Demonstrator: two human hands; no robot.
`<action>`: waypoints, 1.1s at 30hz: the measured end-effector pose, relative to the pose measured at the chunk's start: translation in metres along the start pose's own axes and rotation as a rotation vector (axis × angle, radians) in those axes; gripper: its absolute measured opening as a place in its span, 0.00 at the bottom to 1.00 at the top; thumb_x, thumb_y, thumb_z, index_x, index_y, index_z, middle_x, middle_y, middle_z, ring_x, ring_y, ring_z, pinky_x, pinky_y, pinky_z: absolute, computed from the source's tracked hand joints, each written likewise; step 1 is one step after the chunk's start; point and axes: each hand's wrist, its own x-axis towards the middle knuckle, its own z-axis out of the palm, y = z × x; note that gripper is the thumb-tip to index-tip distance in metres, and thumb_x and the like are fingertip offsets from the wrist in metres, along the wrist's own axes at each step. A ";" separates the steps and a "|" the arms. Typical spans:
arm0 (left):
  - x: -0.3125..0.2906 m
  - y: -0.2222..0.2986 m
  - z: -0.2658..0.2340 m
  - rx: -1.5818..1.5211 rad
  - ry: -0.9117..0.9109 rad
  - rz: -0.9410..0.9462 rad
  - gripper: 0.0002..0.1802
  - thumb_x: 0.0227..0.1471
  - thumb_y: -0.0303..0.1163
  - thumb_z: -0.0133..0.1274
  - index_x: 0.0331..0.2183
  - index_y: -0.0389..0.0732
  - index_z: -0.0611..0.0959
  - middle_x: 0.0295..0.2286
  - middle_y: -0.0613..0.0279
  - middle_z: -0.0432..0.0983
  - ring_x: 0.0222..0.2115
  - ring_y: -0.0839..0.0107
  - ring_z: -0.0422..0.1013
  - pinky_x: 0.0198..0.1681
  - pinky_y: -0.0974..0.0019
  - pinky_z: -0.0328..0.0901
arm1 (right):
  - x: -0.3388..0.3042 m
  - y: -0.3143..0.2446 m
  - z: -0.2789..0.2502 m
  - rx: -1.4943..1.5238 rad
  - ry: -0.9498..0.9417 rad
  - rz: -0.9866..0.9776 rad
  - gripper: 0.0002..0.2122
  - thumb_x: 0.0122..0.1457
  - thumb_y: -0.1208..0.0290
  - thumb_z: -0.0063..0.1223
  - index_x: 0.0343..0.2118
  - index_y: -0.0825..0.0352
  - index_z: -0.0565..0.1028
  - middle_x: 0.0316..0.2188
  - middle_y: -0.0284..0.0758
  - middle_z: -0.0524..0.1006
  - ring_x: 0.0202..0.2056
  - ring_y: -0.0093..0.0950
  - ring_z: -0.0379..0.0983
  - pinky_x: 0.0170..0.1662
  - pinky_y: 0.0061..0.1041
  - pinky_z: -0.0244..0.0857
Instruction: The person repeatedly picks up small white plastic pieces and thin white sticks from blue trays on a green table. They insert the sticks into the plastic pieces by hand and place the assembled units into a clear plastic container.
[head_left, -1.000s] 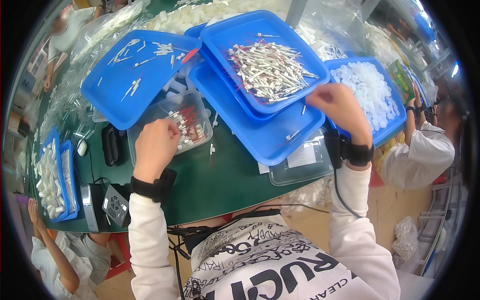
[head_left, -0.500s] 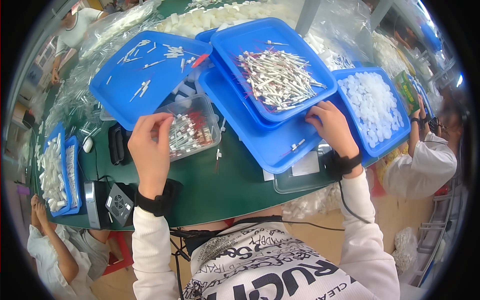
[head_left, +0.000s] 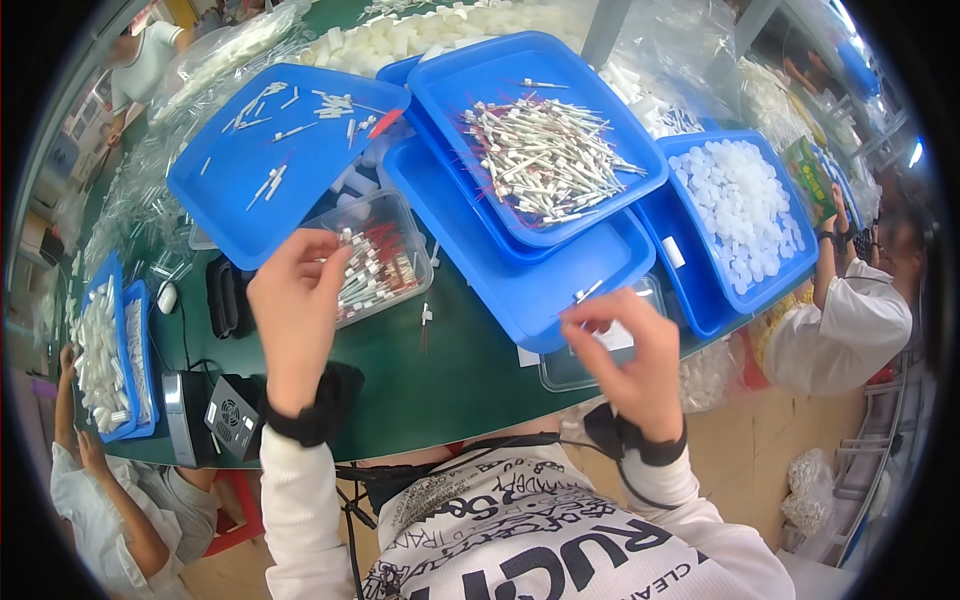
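My left hand (head_left: 298, 318) is over the near left edge of a clear plastic box (head_left: 385, 308), its thumb and fingers drawn together in a pinch. Whatever they hold is too small to make out. Inside the box lie many small white connectors with red wires (head_left: 372, 262). My right hand (head_left: 640, 362) hovers at the near edge of the lower blue tray (head_left: 500, 285), thumb and fingertips close together; I cannot make out anything in them. Just beyond those fingertips lies a small white wired part (head_left: 586, 292) in that tray.
An upper blue tray (head_left: 440, 75) holds a heap of white wired parts (head_left: 545, 160). Another blue tray (head_left: 215, 200) at left carries scattered pieces. White translucent discs (head_left: 740, 210) fill a tray at right. One loose wired part (head_left: 426, 318) lies on the green table (head_left: 440, 385). Co-workers sit at both sides.
My right hand has moved left and nearer to me, from the upper tray's right corner to the lower tray's near edge. My left hand stays by the clear box.
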 end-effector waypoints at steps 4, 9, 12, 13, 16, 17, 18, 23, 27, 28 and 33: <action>-0.039 0.046 -0.012 -0.743 -0.228 -0.216 0.15 0.50 0.20 0.57 0.42 0.30 0.74 0.29 0.51 0.78 0.25 0.68 0.76 0.30 0.70 0.70 | -0.010 -0.015 0.022 0.362 -0.068 0.078 0.06 0.52 0.79 0.60 0.33 0.68 0.78 0.28 0.35 0.79 0.25 0.23 0.71 0.30 0.22 0.65; -0.076 0.059 -0.014 -1.011 -0.291 -0.357 0.16 0.49 0.17 0.56 0.42 0.31 0.71 0.29 0.47 0.78 0.26 0.62 0.78 0.31 0.65 0.74 | -0.010 -0.039 0.036 0.833 -0.303 0.317 0.06 0.59 0.85 0.51 0.39 0.77 0.72 0.34 0.43 0.78 0.37 0.30 0.78 0.43 0.27 0.74; -0.085 0.058 -0.012 -0.949 -0.233 -0.300 0.14 0.49 0.16 0.55 0.39 0.31 0.72 0.29 0.45 0.78 0.26 0.61 0.78 0.31 0.65 0.75 | -0.016 -0.040 0.041 1.028 -0.342 0.393 0.07 0.61 0.78 0.52 0.41 0.73 0.74 0.35 0.37 0.79 0.36 0.23 0.77 0.38 0.19 0.73; -0.086 0.059 -0.011 -0.917 -0.225 -0.295 0.13 0.49 0.15 0.55 0.38 0.31 0.71 0.28 0.45 0.77 0.27 0.61 0.78 0.31 0.65 0.75 | -0.016 -0.039 0.043 1.105 -0.340 0.420 0.07 0.61 0.78 0.52 0.41 0.73 0.74 0.35 0.37 0.78 0.36 0.23 0.78 0.39 0.20 0.73; -0.093 0.062 -0.009 -0.837 -0.201 -0.209 0.12 0.48 0.13 0.55 0.36 0.30 0.71 0.28 0.44 0.77 0.28 0.61 0.78 0.32 0.65 0.75 | -0.019 -0.036 0.045 1.259 -0.343 0.501 0.07 0.61 0.79 0.51 0.41 0.73 0.74 0.35 0.37 0.78 0.37 0.24 0.78 0.39 0.20 0.74; -0.095 0.063 -0.009 -0.814 -0.194 -0.168 0.13 0.48 0.12 0.55 0.36 0.29 0.71 0.28 0.44 0.78 0.28 0.61 0.79 0.32 0.65 0.76 | -0.020 -0.037 0.043 1.258 -0.350 0.526 0.07 0.61 0.79 0.51 0.41 0.73 0.74 0.35 0.37 0.78 0.37 0.24 0.78 0.39 0.20 0.74; -0.097 0.063 -0.009 -0.781 -0.194 -0.128 0.13 0.47 0.11 0.55 0.36 0.29 0.71 0.29 0.43 0.78 0.28 0.60 0.79 0.32 0.64 0.76 | -0.021 -0.037 0.041 1.256 -0.361 0.548 0.07 0.61 0.79 0.51 0.40 0.74 0.74 0.35 0.36 0.78 0.36 0.25 0.78 0.39 0.20 0.74; -0.105 0.059 -0.007 -0.641 -0.223 0.029 0.12 0.46 0.11 0.57 0.34 0.28 0.73 0.29 0.45 0.79 0.30 0.62 0.79 0.34 0.66 0.74 | -0.021 -0.039 0.038 0.976 -0.274 0.371 0.05 0.58 0.80 0.55 0.37 0.73 0.77 0.34 0.38 0.79 0.33 0.25 0.78 0.37 0.20 0.74; -0.101 0.044 0.000 -0.492 -0.254 0.176 0.14 0.45 0.12 0.58 0.38 0.29 0.78 0.33 0.49 0.80 0.35 0.64 0.77 0.41 0.67 0.71 | -0.015 -0.039 0.045 0.264 -0.107 -0.067 0.07 0.51 0.81 0.61 0.33 0.70 0.77 0.29 0.37 0.80 0.29 0.28 0.79 0.31 0.20 0.71; -0.099 0.043 0.000 -0.438 -0.271 0.192 0.15 0.45 0.12 0.57 0.39 0.29 0.79 0.34 0.50 0.80 0.37 0.64 0.77 0.42 0.68 0.70 | -0.014 -0.037 0.047 0.193 -0.066 -0.115 0.07 0.49 0.80 0.62 0.33 0.69 0.78 0.28 0.36 0.79 0.28 0.29 0.78 0.30 0.20 0.70; -0.094 0.052 -0.015 -0.220 -0.238 0.206 0.15 0.41 0.13 0.60 0.35 0.34 0.84 0.30 0.54 0.78 0.34 0.68 0.75 0.34 0.69 0.69 | -0.007 -0.023 0.045 -0.041 0.029 -0.352 0.10 0.44 0.76 0.66 0.30 0.66 0.78 0.24 0.31 0.76 0.23 0.27 0.74 0.24 0.21 0.65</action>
